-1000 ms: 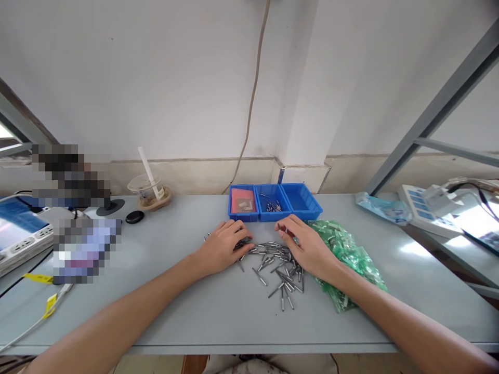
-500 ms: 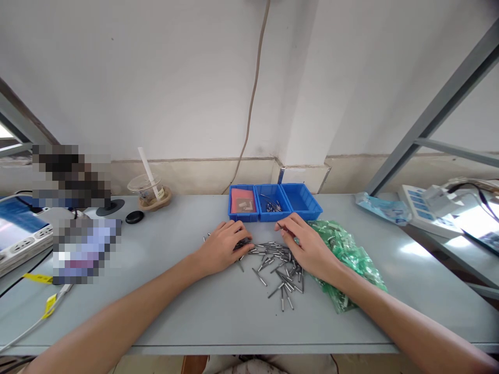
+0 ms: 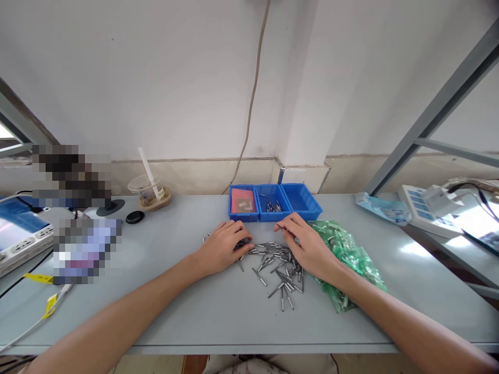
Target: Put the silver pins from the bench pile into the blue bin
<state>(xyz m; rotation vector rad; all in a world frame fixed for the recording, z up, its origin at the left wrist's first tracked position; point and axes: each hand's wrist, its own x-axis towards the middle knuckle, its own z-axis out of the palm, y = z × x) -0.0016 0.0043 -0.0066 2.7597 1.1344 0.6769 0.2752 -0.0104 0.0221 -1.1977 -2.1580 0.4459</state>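
Observation:
A loose pile of small metal pins (image 3: 277, 267) lies on the grey table (image 3: 218, 311) in front of me. My left hand (image 3: 223, 246) rests at the pile's left end, its fingers curled over a bunch of pins. At the right end my right hand (image 3: 307, 245) lies palm down, with its fingers stretched out and touching the pins. Its wrist rests against a green plastic bag (image 3: 351, 259) of small parts. Just behind the hands stands a blue three-compartment tray (image 3: 302, 200): a red card is in the left bin and a few pins are in the middle bin.
A plastic cup with a white straw (image 3: 150, 189) and a black round cap (image 3: 134, 217) stand at the back left. A power strip (image 3: 23, 249) and cables lie at the far left. A white device (image 3: 429, 205) and a grey metal frame (image 3: 432, 119) are on the right.
Almost nothing differs; my right hand's fingers have shifted slightly over the pins.

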